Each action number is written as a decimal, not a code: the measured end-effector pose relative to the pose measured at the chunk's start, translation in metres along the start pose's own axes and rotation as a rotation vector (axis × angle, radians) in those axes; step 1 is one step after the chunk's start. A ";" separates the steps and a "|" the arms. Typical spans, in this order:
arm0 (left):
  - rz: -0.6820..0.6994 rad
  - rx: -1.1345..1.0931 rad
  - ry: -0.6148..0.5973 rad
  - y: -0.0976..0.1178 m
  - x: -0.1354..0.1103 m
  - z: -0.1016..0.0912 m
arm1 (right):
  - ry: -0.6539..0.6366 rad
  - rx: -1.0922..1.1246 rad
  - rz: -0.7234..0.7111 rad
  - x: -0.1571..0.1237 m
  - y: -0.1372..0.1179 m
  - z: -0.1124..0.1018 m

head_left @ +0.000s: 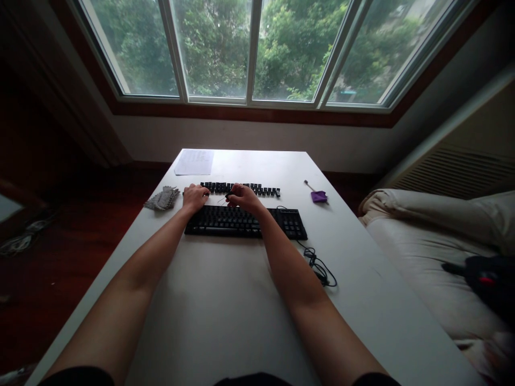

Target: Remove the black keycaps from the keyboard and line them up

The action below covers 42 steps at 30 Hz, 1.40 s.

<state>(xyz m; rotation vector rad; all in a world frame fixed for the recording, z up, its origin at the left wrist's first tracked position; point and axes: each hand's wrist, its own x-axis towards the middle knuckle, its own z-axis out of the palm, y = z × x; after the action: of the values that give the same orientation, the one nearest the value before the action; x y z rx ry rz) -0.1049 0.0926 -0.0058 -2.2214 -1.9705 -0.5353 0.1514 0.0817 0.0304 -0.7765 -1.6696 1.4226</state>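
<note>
My left hand (195,197) rests at the left end of a row of loose black keycaps (263,190), its fingers curled together around what looks like a dark keycap. My right hand (244,198) is closed on a small black-handled tool with thin wires, which looks like a keycap puller (229,195). It is held just above the gap between the keycap row and a black keyboard (225,221). The keyboard lies flat in front of both wrists, and my right forearm covers part of it.
A crumpled grey cloth (163,198) lies left of my left hand. Behind it is a printed paper sheet (195,162). To the right are a purple cloth (319,197) with a small brush (309,185) and a coiled cable (317,266). A sofa (426,257) stands beside the white table (225,300).
</note>
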 end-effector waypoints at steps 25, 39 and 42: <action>-0.084 0.012 -0.006 -0.001 0.010 0.005 | 0.044 -0.145 0.058 -0.019 -0.038 0.008; -0.094 0.003 0.019 0.017 -0.006 -0.014 | 0.000 -0.325 -0.013 -0.006 -0.012 0.006; -0.062 -0.034 0.039 0.024 -0.017 -0.016 | -0.014 -0.408 -0.016 -0.007 -0.012 0.009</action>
<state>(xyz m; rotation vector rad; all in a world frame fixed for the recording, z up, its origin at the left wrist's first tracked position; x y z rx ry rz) -0.0858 0.0680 0.0065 -2.1586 -2.0319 -0.6195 0.1477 0.0686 0.0406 -0.9735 -2.0026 1.0879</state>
